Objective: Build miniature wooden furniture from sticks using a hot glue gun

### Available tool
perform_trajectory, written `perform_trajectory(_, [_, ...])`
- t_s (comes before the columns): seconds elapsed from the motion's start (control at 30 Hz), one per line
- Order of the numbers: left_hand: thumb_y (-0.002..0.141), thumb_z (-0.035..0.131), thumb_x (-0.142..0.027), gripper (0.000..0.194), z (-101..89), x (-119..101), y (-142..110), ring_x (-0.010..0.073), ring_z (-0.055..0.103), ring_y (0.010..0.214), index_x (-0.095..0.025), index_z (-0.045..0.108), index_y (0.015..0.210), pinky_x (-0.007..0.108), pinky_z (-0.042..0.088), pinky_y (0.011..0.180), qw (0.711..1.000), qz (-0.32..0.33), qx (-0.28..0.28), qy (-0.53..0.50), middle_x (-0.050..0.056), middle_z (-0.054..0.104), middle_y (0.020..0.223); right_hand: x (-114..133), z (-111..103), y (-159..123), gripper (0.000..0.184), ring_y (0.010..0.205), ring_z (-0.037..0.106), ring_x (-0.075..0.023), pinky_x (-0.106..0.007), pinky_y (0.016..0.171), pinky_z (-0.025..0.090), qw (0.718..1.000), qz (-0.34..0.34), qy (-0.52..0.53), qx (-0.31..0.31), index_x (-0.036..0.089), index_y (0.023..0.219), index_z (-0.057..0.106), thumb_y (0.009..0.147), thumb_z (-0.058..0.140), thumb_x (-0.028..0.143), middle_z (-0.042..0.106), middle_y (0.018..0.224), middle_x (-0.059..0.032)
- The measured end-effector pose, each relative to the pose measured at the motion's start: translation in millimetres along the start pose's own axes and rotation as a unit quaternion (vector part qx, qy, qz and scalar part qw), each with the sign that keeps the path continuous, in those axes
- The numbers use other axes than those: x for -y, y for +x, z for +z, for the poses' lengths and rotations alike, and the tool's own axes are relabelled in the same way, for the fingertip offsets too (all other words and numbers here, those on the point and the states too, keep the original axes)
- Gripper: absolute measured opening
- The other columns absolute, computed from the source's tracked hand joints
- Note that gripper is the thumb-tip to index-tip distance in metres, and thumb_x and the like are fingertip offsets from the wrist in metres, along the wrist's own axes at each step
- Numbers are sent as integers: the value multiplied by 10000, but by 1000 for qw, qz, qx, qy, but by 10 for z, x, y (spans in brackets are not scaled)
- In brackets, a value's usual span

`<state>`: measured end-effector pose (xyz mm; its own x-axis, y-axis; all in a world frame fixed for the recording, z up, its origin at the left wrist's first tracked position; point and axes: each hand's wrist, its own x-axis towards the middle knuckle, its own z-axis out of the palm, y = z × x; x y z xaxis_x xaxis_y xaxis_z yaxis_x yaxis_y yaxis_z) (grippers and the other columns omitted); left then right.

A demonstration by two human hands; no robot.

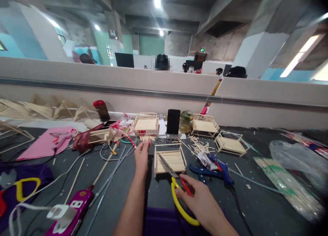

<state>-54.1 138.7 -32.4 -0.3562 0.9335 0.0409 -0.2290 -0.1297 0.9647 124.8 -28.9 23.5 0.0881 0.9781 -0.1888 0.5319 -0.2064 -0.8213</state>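
Note:
My right hand [201, 196] grips a pair of scissors [176, 200] with one yellow and one red handle. The blades lie over a small bed-shaped frame of wooden sticks [176, 158] and look nearly closed. Left of this frame, my left hand [142, 152] is raised with its fingertips pinched together; whatever they hold is too small to make out. Just beyond those fingertips lies a row of short cut sticks [146, 138]. A dark phone [173, 122] stands upright on a wire holder behind the frame.
More stick-built models [146, 123] stand along the partition. A blue glue gun [222, 169] and loose sticks [202, 146] lie to the right, near bagged sticks [287, 184]. At left are a purple power strip [77, 205], cables, a pink cloth [42, 148] and other scissors [28, 186].

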Motion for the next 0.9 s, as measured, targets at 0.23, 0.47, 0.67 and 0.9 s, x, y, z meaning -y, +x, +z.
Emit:
perform_trajectory(0.23, [711, 682, -457, 312, 65, 129, -73, 151, 577, 628, -147, 707, 719, 241, 426, 618, 997, -34, 72, 15, 18, 659, 660, 121, -50, 171, 358, 884, 674, -230, -297, 796, 476, 999, -32, -35, 12, 265, 1137, 675, 794, 597, 330, 731, 1018, -43])
perform_trajectory(0.47, [709, 697, -430, 282, 62, 128, -71, 135, 570, 627, -148, 699, 717, 227, 424, 617, 996, -47, 70, -1, 13, 664, 675, 125, -35, 245, 354, 916, 663, -251, -295, 773, 468, 997, -28, -74, -4, 248, 1102, 695, 781, 605, 364, 729, 997, -67])
perform_trajectory(0.67, [692, 700, -441, 292, 51, 141, -85, 135, 572, 606, -152, 698, 733, 231, 429, 595, 996, -56, 69, 0, 12, 675, 689, 199, -47, 268, 350, 922, 647, -247, -304, 810, 437, 991, -18, -130, 0, 278, 1119, 673, 783, 618, 359, 708, 995, -63])
perform_trajectory(0.9, [697, 702, -427, 283, 59, 112, -93, 145, 587, 629, -148, 699, 743, 241, 448, 616, 996, -58, 65, -10, 24, 684, 711, 264, -51, 288, 290, 898, 643, -241, -308, 802, 426, 985, -19, -172, 4, 275, 1059, 673, 778, 632, 332, 682, 948, -59])
